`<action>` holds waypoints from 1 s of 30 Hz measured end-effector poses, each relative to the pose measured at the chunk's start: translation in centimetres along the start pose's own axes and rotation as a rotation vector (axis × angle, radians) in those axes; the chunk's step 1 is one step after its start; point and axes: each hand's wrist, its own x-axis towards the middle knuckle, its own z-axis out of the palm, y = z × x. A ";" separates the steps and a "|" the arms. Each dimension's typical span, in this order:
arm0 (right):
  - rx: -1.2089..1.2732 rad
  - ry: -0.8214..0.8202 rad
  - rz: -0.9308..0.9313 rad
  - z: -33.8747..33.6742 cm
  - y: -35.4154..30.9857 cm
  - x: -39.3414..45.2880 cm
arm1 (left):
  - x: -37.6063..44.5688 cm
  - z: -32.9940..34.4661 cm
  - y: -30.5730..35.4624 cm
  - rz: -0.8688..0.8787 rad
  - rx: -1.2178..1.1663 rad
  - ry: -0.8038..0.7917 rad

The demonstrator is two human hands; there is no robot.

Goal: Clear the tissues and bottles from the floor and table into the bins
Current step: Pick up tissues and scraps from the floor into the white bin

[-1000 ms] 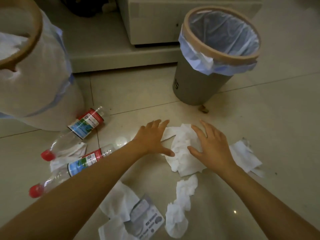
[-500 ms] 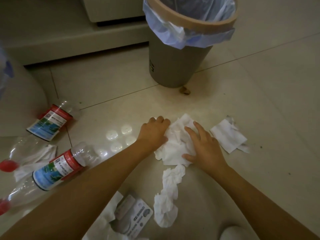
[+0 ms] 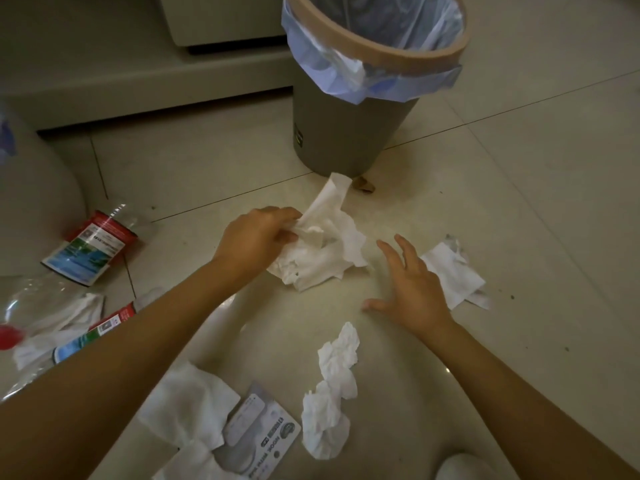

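Observation:
My left hand point(image 3: 258, 239) grips a bunch of white tissue point(image 3: 323, 252) just above the floor, in front of the grey bin point(image 3: 339, 133) with a blue liner. My right hand point(image 3: 412, 289) hovers open to the right of that bunch, fingers spread, partly over a flat tissue point(image 3: 453, 277). A crumpled tissue point(image 3: 334, 389) lies near the bottom middle. Another tissue point(image 3: 188, 407) lies at lower left. Two clear bottles with red labels lie on the left, one point(image 3: 91, 249) further back, one point(image 3: 86, 334) partly behind my left arm.
A second pale bin point(image 3: 31, 202) stands at the far left edge. A printed packet point(image 3: 259, 434) lies beside the lower-left tissue. A low cabinet base point(image 3: 145, 74) runs along the back. A small brown scrap point(image 3: 363, 184) sits at the grey bin's foot.
My left hand has closed on the tissue bunch and lifted it off the floor. My right hand has let go of it and moved right, opening. The view has shifted closer to the grey bin.

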 end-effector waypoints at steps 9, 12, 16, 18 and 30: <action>0.024 -0.087 0.295 0.1 4.3 0.0 | 0.3 -1.4 3.0 0.056 -0.091 0.026; 0.027 -0.090 0.327 0.2 5.3 0.2 | 0.7 -0.6 4.1 0.050 -0.097 0.016; -0.028 -0.107 0.346 0.2 6.2 1.1 | 1.3 0.5 5.5 0.049 -0.110 -0.005; -0.037 -0.116 0.353 -0.3 6.7 1.7 | 1.6 0.8 6.0 0.046 -0.114 -0.016; 0.196 -0.142 0.349 -0.5 9.5 4.0 | 1.8 1.8 4.9 -0.010 -0.089 -0.059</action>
